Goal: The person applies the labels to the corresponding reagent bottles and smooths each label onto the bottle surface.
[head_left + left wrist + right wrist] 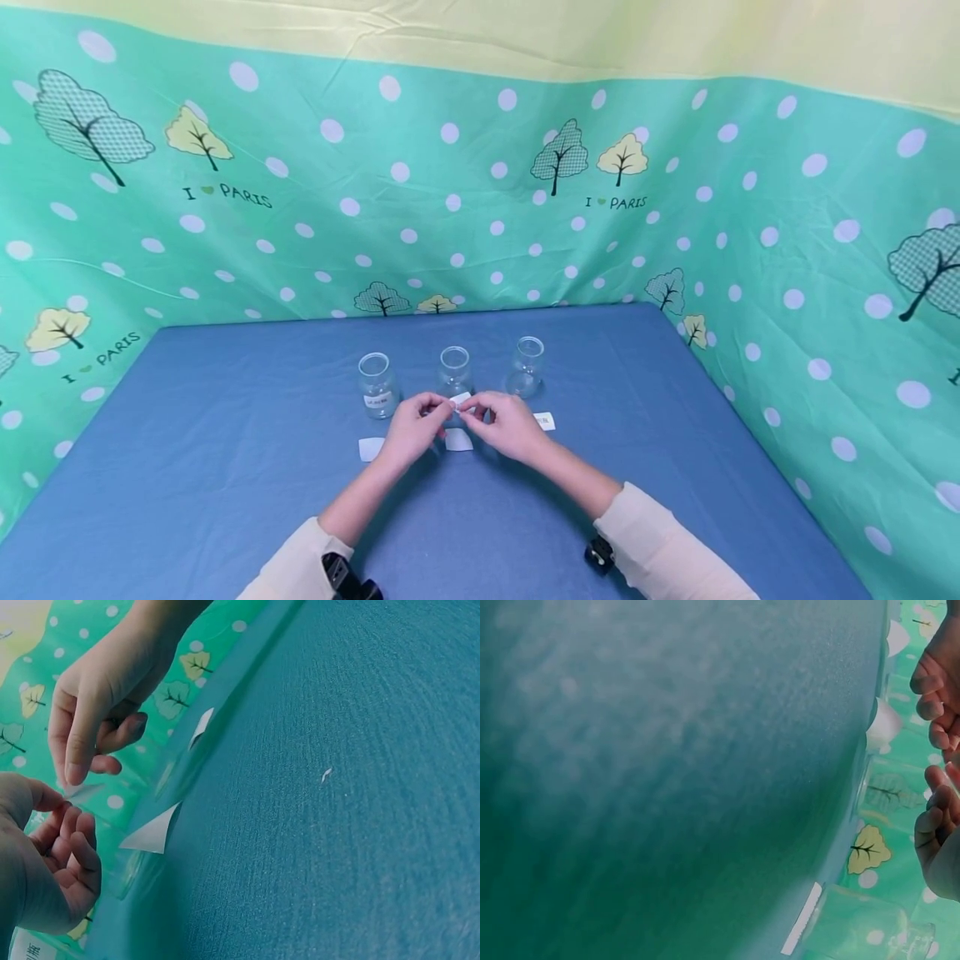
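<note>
Over the table, in front of the middle glass jar [454, 367], my left hand [411, 429] and right hand [508, 423] meet at their fingertips. Between them they pinch a small white label [462, 401], seen nearly edge-on as a thin white piece [88, 792] in the left wrist view. Any print on it is unreadable. To the left stands a glass jar [376, 375] with a printed white label [377, 400] on its front. A third glass jar [527, 367], without a visible label, is at the right. The hands partly cover the middle jar's lower part.
White paper pieces lie on the blue tabletop [225, 433]: one [370, 449] at left, a curled one [458, 440] below the hands. A printed label [543, 421] lies at right. A tiny white scrap [326, 775] shows in the left wrist view. Green curtain [465, 208] surrounds the table.
</note>
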Available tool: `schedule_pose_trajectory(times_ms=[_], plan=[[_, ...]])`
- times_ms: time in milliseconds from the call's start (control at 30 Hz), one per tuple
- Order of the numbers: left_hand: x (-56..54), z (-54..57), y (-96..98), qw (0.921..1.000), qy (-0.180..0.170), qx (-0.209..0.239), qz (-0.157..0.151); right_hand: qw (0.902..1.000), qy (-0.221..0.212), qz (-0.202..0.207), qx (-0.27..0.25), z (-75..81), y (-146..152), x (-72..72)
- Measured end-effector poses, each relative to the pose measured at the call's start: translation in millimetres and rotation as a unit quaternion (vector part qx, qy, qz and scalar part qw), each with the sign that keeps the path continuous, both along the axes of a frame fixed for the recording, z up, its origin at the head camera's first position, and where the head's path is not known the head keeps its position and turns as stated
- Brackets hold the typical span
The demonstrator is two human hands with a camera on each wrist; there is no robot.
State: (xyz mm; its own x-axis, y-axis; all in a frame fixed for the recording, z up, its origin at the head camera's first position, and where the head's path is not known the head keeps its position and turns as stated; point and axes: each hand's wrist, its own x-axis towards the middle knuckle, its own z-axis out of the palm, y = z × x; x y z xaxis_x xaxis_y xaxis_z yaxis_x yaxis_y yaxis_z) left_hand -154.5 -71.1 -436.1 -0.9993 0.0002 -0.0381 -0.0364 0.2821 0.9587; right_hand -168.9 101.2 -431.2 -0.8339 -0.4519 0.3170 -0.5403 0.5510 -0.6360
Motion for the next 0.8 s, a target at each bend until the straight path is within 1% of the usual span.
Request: schedule_pose_trajectory(times_ms=[133, 233, 333, 400, 467, 567, 700, 800], plan=[[-0.5, 0.6, 0.2, 1.0, -0.001, -0.003, 0.009, 0.9999, 0.011, 0.001, -0.004, -0.8, 2, 0.6], [-0.9, 1.1, 0.0, 0.9999, -0.003, -0.005, 0.015, 0.9997, 0.021, -0.006, -0.013, -1.4, 4, 0.1], [-1.6, 0.7, -0.4, 0.9998, -0.002, -0.008, 0.017, 0.9988, 0.026, -0.032, -0.027, -1.7, 5, -2.1], [-2.1, 0.2, -0.8, 0.9998, 0.001, -0.012, 0.016, 0.9976, 0.02, -0.055, -0.037, -1.4, 5, -4.6], [-2.2, -0.3, -1.2, 0.9997, 0.004, -0.016, 0.016, 0.9961, 0.008, -0.076, -0.044, -0.6, 4, -6.8], [-2.1, -0.9, -1.9, 0.9996, 0.012, -0.024, 0.012, 0.9937, -0.028, -0.099, -0.044, 0.8, 1, -9.6], [-2.7, -1.6, -3.1, 0.9992, 0.019, -0.033, 0.007, 0.99, -0.075, -0.111, -0.045, 1.7, -1, -12.1], [-3.9, -1.9, -4.7, 0.9988, 0.021, -0.044, 0.009, 0.9882, -0.088, -0.113, -0.055, 0.1, -2, -14.2]])
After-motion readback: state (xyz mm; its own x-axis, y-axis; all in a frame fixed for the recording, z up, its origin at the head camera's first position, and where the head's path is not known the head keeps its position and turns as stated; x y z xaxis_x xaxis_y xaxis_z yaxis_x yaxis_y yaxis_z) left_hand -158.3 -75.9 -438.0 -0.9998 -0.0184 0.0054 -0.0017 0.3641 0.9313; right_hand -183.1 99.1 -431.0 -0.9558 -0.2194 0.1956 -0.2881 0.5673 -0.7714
